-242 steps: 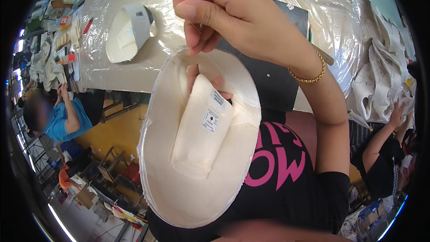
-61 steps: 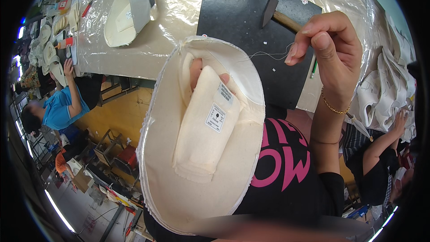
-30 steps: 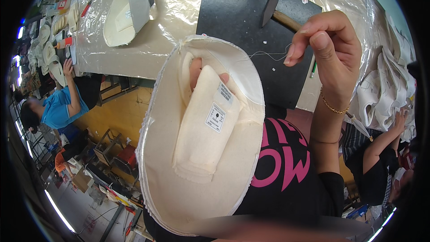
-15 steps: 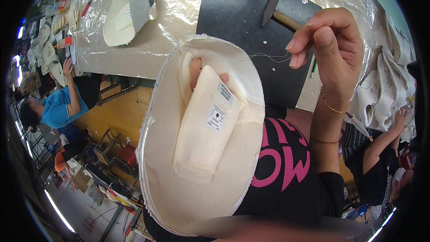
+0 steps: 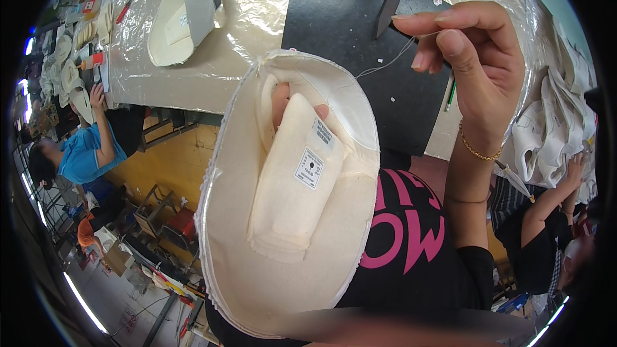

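Note:
A cream fabric shoe upper point(image 5: 292, 295) fills the middle, its sole side open toward me, with a padded tongue with a printed label point(image 5: 286, 199) inside. My left hand point(image 5: 280, 101) is mostly hidden by the upper; bits of its fingers show beside the tongue, gripping the upper from within. Right of it, my right hand point(image 5: 485, 64) is raised with thumb and fingers bent together, pinching a thin white thread point(image 5: 392, 61). That thread runs to the upper's top right edge. Any needle is too small to make out.
A hammer point(image 5: 386, 16) lies on a black mat point(image 5: 334, 19), partly behind my right hand. A second upper point(image 5: 186, 22) lies on the plastic-covered table point(image 5: 250, 26). A green pencil point(image 5: 450, 97) is near my wrist. Co-workers sit left and right; shoe uppers point(image 5: 546, 122) pile at right.
My right hand has lifted slightly and its index finger has stretched out to the left over the hammer's handle. The thread now rises more steeply to it. The upper has stayed in place.

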{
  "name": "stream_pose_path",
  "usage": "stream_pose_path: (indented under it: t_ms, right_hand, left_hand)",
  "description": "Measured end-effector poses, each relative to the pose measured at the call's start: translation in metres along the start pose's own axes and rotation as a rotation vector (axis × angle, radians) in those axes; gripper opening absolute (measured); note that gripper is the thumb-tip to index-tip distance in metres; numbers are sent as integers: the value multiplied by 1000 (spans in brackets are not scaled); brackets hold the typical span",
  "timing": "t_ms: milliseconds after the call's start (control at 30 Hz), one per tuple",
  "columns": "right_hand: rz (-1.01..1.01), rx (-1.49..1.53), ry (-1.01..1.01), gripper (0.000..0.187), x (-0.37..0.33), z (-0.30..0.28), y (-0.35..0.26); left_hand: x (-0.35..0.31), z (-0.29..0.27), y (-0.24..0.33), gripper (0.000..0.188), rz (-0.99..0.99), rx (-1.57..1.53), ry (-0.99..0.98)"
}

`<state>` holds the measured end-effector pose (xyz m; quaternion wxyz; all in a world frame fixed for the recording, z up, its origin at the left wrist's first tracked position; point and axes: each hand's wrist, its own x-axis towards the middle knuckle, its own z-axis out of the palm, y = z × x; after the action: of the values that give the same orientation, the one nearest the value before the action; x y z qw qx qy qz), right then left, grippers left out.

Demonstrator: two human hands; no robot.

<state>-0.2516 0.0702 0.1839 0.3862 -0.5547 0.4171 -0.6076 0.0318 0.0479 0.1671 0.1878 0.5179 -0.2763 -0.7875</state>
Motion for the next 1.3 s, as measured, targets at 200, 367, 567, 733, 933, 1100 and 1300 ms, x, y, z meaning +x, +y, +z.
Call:
stream_pose_path:
  t_ms: [200,367,567,733,933,1100,1300]
  right_hand:
    - [-4,-6,0,15,1,2,0]
    - [4,-11,20,15,1,4,-1]
    - [-33,-28,4,15,2,4,1]
    - [-26,-61,20,14,1,3,2]
    - [-50,-60,9,15,2,3,3]
    - [-53,-63,3,15,2,2,3]
    - [-36,-61,19,13,1,4,4]
  left_hand:
    - [0,-1,0,45,8,20,5]
    - [1,-1,-1,45,15,38,8]
    - [1,-1,-1,45,23,60,14]
    - [2,-1,-2,45,30,78,18]
    - [2,-1,-2,45,39,101,23]
    - [3,-1,-3,44,46,119,27]
    - [3,0,-4,44,55,142,31]
